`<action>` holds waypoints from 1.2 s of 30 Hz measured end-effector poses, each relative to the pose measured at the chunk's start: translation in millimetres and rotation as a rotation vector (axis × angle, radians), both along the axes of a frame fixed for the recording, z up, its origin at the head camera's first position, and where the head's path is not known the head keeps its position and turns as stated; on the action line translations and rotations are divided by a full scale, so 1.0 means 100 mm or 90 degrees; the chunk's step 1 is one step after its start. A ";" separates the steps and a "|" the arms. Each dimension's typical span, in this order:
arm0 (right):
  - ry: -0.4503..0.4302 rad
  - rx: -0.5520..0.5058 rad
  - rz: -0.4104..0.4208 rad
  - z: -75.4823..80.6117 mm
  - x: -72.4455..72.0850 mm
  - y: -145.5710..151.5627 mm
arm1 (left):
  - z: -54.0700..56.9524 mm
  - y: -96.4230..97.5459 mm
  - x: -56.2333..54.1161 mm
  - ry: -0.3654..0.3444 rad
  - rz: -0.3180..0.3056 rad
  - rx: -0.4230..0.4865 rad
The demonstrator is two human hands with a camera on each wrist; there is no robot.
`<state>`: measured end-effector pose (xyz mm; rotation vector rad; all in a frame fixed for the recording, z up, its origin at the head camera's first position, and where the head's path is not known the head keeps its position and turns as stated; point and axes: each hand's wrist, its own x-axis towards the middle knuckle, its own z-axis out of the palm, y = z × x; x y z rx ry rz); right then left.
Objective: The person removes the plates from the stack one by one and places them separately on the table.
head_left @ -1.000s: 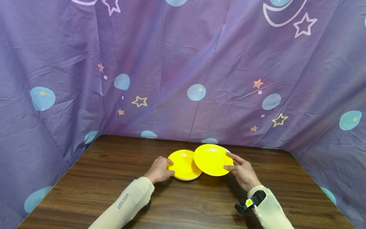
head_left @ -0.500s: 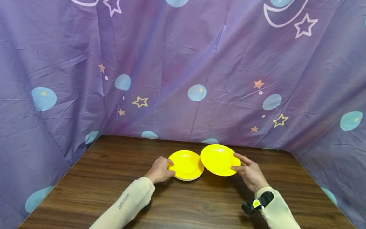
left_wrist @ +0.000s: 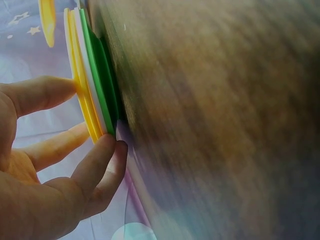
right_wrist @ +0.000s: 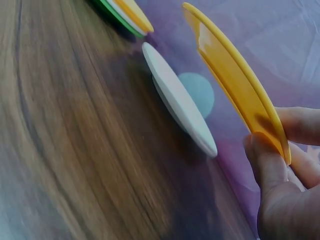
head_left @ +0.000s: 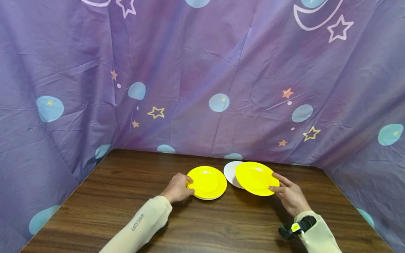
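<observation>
Pinching the raised yellow plate (head_left: 257, 178) by one edge, lower right of frame centre, the right hand (head_left: 292, 198) had a lopsided hold; a slackened pinch could have tipped it onto the white plate (head_left: 231, 172) partly hidden behind. The left hand (head_left: 178, 188) gripped the plate stack (head_left: 207, 182), lower mid-frame, at its left rim; a tug could have skewed it

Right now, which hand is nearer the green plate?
Left. The left hand grips the edge of the plate stack, with the green plate at its bottom; the right hand is off to the right, beyond the white plate, pinching another yellow plate.
</observation>
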<state>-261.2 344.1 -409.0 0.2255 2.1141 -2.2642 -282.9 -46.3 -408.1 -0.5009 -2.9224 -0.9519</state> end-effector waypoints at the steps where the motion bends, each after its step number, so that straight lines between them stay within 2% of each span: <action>1: -0.005 -0.004 -0.007 0.00 0.00 0.03 | 0.00 0.00 0.00 -0.001 0.000 0.001; 9: -0.024 -0.018 -0.052 -0.05 0.00 0.21 | 0.01 0.00 0.00 -0.008 0.005 0.011; 19: -0.082 -0.003 -0.175 -0.02 0.01 0.27 | -0.01 -0.01 -0.01 -0.005 0.006 0.010; 28: -0.070 -0.001 -0.294 -0.04 0.00 0.31 | 0.00 -0.01 -0.01 -0.004 -0.001 0.014; 36: -0.073 -0.012 -0.346 -0.07 0.00 0.35 | 0.00 -0.01 0.01 -0.008 0.003 0.011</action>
